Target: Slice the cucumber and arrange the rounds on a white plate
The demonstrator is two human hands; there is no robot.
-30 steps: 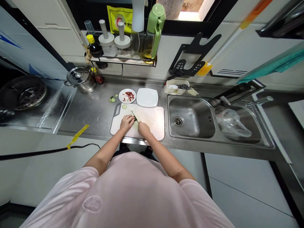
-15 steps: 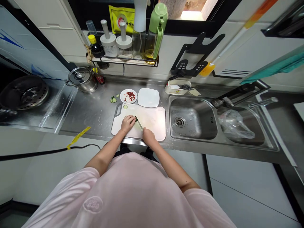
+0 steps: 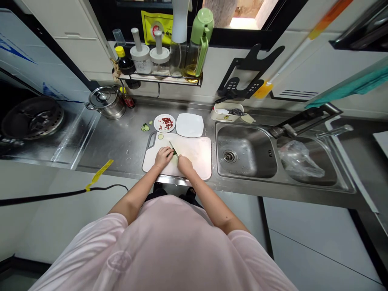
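Observation:
My right hand (image 3: 184, 165) is closed round the handle of a knife (image 3: 173, 147), whose blade points up and left over the white cutting board (image 3: 197, 155). Against the blade, my left hand (image 3: 164, 157) presses a piece of cucumber (image 3: 175, 152) onto the board, its fingers bent and mostly covering it. Near the board's upper left corner lies a pale green cucumber slice (image 3: 160, 136). Beyond the board stand a round plate (image 3: 157, 119) with chopped red pieces and a square white plate (image 3: 189, 125). Several cucumber bits (image 3: 145, 127) lie on the counter to the left.
A double sink (image 3: 247, 151) is to the right, with a plastic bag (image 3: 298, 159) in its far basin. A lidded pot (image 3: 106, 102) and a wok (image 3: 32, 119) stand left. Bottles and jars fill the wall rack (image 3: 160, 79). A sponge caddy (image 3: 226, 112) sits behind the sink.
My right hand has moved up and slightly left with the knife, so the blade now reaches further past my left fingertips. My left hand has stayed in nearly the same place.

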